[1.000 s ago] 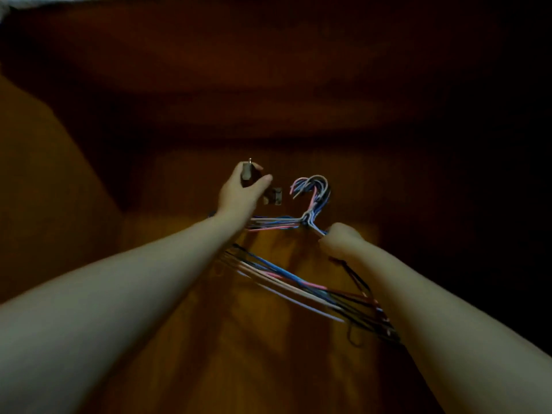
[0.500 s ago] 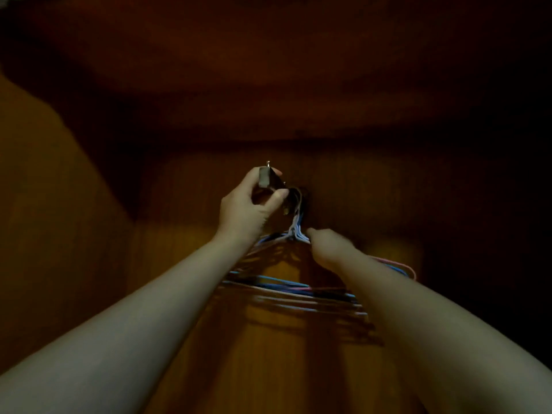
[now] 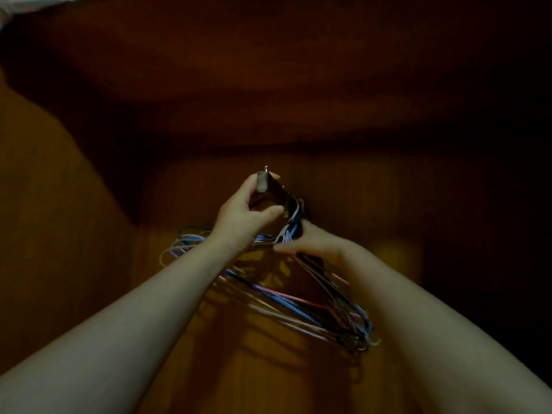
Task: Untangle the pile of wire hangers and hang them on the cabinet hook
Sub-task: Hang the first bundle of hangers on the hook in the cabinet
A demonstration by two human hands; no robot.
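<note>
A metal cabinet hook (image 3: 270,186) juts out from the dim wooden back wall. My left hand (image 3: 245,213) grips its front end between fingers and thumb. A bundle of blue, pink and dark wire hangers (image 3: 301,303) has its hook ends gathered over the cabinet hook near the wall. My right hand (image 3: 310,242) holds the bundle's necks just below the cabinet hook. The hangers' triangles fan out and sag down to the right, under my right forearm, and several loops poke out to the left behind my left wrist.
I am looking into a dark wooden cabinet (image 3: 298,85): a back panel ahead, a side wall (image 3: 53,234) on the left, deep shadow on the right. A pale strip (image 3: 18,4) shows at the top left corner.
My right hand carried the hanger bundle left to the cabinet hook and slid the hook ends over it. The bundle now sags down to the right. My left hand stayed on the hook.
</note>
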